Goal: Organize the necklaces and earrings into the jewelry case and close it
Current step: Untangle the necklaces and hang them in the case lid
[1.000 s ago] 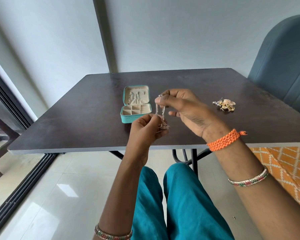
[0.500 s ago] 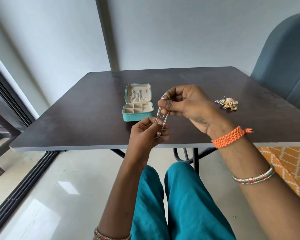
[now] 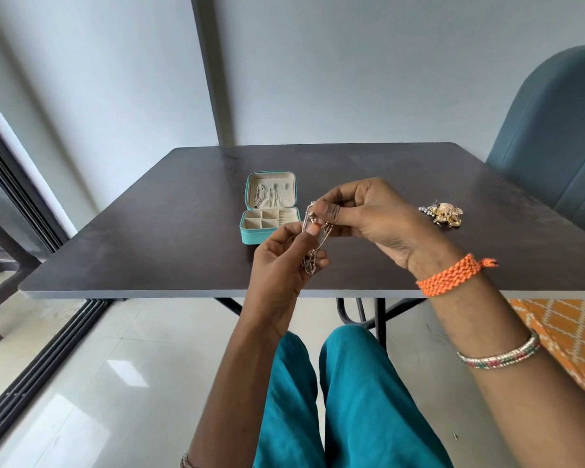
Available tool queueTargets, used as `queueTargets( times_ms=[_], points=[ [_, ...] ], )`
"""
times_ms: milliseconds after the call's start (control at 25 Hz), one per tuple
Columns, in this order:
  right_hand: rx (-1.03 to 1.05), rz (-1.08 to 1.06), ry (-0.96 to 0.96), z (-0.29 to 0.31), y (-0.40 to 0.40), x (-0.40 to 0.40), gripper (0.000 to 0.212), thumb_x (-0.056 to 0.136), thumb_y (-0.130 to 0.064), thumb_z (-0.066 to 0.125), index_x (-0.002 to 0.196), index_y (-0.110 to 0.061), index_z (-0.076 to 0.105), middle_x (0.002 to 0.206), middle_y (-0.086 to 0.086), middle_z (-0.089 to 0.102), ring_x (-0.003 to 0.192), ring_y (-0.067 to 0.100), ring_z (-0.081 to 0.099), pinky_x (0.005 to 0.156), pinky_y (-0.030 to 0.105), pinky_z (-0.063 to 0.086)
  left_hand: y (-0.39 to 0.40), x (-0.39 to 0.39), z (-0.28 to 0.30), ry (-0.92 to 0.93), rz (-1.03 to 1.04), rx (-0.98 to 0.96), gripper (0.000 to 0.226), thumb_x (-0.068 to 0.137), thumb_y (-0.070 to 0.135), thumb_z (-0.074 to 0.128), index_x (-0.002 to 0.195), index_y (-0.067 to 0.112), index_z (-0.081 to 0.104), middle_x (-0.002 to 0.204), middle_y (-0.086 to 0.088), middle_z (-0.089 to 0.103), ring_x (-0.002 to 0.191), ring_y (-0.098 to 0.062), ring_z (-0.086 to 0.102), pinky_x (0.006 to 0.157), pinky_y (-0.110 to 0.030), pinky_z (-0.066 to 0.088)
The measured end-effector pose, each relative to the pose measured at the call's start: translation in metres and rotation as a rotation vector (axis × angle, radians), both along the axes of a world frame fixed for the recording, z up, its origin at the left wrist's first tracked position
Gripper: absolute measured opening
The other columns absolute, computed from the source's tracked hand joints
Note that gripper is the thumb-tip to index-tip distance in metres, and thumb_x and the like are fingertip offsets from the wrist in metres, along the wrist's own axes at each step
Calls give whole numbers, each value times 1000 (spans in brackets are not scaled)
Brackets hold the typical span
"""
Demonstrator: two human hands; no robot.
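A small teal jewelry case [image 3: 254, 235] lies open on the dark table, its cream lid up with a few chains hanging inside and its compartments showing. In front of it, above the table's near edge, both hands hold a silver link necklace [image 3: 313, 256]. My right hand [image 3: 362, 214] pinches the chain's upper end between thumb and fingers. My left hand [image 3: 284, 261] pinches the chain just below, and the rest of it bunches against the palm. A heap of gold and silver jewelry [image 3: 444, 213] lies on the table to the right.
The dark table [image 3: 149, 251] ends close to my knees. A blue-grey padded chair [image 3: 554, 130] stands at the table's far right. A sliding glass door with its floor track [image 3: 41, 363] runs along the left. Orange patterned fabric [image 3: 574, 336] lies at my right.
My hands have drawn closer together on the chain, the left one rising to meet the right thumb. The necklace hangs shorter and is bunched more in the left hand.
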State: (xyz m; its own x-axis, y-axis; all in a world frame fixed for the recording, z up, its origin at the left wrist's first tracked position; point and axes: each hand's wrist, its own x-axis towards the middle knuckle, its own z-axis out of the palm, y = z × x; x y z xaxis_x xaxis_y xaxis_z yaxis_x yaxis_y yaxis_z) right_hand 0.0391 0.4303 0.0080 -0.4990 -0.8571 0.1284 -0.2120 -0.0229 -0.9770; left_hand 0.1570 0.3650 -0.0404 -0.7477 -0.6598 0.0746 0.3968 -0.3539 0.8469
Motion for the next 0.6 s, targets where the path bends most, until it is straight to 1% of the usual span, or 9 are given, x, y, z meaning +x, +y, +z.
queueTargets(
  times_ms=[80,200,240,320,400,440,480,520,600],
  points=[
    [-2,0,3,-1,0,0,5,80,-11,68,82,-6,69,85,13,69,83,23,62,82,35,54,0,0,-1,13,5,2,5,86,12,58,90,10,61,80,-4,63,57,-8,57,63,-23,55],
    [13,-7,6,-3,-1,1,3,82,-10,68,81,-8,69,85,13,69,83,22,61,77,32,54,0,-1,-2,22,39,-9,19,76,20,64,90,9,63,78,-4,63,58,-8,57,62,-22,55],
    [15,-12,8,-3,-1,1,3,82,-11,68,80,-9,69,85,13,69,82,22,60,75,29,54,0,-1,-1,3,59,-31,18,75,21,64,89,9,63,76,-3,63,58,-8,56,62,-22,55],
    [4,-33,36,-3,-2,1,3,81,-12,69,79,-10,69,83,12,69,79,20,60,69,24,52,1,-2,0,-48,63,-101,8,85,16,60,86,9,63,68,1,61,58,-7,54,64,-23,54],
    [-31,-62,70,-5,-3,4,6,82,-10,69,76,-12,68,75,7,68,72,15,59,64,20,51,3,-5,1,-100,56,-157,20,96,11,47,82,8,60,60,3,53,59,-9,51,66,-24,53],
    [-55,-69,66,-6,-5,6,8,83,-8,68,76,-12,68,71,4,67,68,12,59,63,19,51,4,-6,2,-123,69,-176,25,98,10,42,80,8,59,61,0,51,62,-11,50,66,-24,52],
    [-82,-65,20,-8,-7,8,9,84,-6,66,76,-11,67,69,3,66,64,10,58,61,19,52,4,-7,3,-139,96,-192,25,99,9,40,81,6,58,65,-5,52,65,-15,49,66,-25,51],
    [-106,-47,-71,-10,-8,10,10,85,-5,64,77,-11,65,68,2,65,61,9,57,59,20,51,4,-8,3,-148,135,-214,23,98,9,41,83,4,58,71,-11,52,69,-20,48,65,-26,48],
    [-127,17,-314,-9,-6,10,11,88,-4,59,80,-11,59,63,0,59,54,8,49,52,20,46,2,-9,1,-157,222,-224,13,95,9,47,90,3,58,79,-14,53,74,-23,46,65,-30,43]
  ],
)
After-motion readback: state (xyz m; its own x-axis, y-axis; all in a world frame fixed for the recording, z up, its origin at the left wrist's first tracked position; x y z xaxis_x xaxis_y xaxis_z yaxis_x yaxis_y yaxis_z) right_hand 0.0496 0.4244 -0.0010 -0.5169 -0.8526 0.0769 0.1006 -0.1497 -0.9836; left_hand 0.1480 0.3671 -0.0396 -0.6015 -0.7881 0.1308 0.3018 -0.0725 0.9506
